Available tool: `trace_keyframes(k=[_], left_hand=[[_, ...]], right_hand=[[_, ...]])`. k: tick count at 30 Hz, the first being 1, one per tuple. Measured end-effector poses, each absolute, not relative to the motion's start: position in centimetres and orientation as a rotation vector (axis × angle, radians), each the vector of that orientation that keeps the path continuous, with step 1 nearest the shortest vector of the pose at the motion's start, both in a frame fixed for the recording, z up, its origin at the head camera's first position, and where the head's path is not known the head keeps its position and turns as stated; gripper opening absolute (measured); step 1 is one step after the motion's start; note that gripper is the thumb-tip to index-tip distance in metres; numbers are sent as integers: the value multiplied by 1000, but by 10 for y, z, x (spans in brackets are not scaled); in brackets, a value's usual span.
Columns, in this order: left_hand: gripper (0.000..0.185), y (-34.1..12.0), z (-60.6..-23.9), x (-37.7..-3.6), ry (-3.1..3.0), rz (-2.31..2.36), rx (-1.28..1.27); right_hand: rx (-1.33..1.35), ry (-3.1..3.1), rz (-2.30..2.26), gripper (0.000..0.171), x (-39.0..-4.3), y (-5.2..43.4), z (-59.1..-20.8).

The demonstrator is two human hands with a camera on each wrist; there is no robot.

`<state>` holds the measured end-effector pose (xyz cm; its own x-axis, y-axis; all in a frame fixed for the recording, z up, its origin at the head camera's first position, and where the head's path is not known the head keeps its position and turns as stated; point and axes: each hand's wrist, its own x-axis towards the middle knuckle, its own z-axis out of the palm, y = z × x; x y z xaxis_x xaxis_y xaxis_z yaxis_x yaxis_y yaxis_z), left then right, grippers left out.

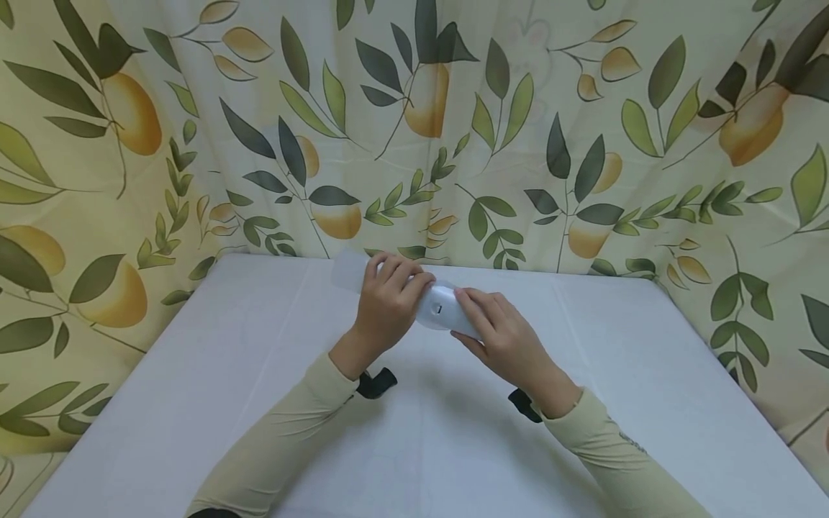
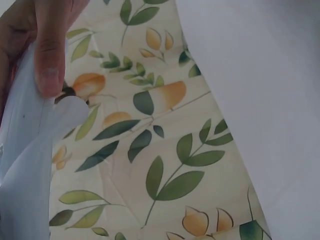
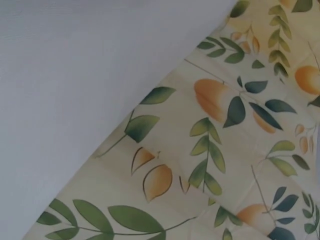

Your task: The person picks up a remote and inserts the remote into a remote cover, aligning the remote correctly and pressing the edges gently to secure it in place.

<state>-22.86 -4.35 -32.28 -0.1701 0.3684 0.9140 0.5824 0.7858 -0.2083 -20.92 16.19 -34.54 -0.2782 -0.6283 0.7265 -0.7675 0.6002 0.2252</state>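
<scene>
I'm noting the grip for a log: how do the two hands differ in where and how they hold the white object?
The left hand grips the white object from above at its far, translucent end; the right hand holds the rounded opaque near end. The left hand's fingers curl over it; the right hand's lie straighter along it. Both are raised above the white table, in beige sleeves.

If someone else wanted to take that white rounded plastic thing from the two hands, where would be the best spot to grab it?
Probably the bare middle of the white rounded plastic object, coming from above. It is held roughly level over the white table, with the left hand curled round its translucent far end and the right hand round its near end, so only the middle shows free.
</scene>
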Motion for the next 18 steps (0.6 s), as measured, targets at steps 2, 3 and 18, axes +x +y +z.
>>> trace_keyframes(k=[2,3,18], left_hand=[[3,-42,-323,-228,-1780,-227,-749],[2,-41,-323,-227,-1774,-229,-754],[25,-50,-324,-222,-1891,-171,-681]], right_hand=[[1123,-2006,228,73,-210,162,-346],[1128,-2010,238,71,-210,162,-346],[898,-2002,227,72,-212,159,-344]])
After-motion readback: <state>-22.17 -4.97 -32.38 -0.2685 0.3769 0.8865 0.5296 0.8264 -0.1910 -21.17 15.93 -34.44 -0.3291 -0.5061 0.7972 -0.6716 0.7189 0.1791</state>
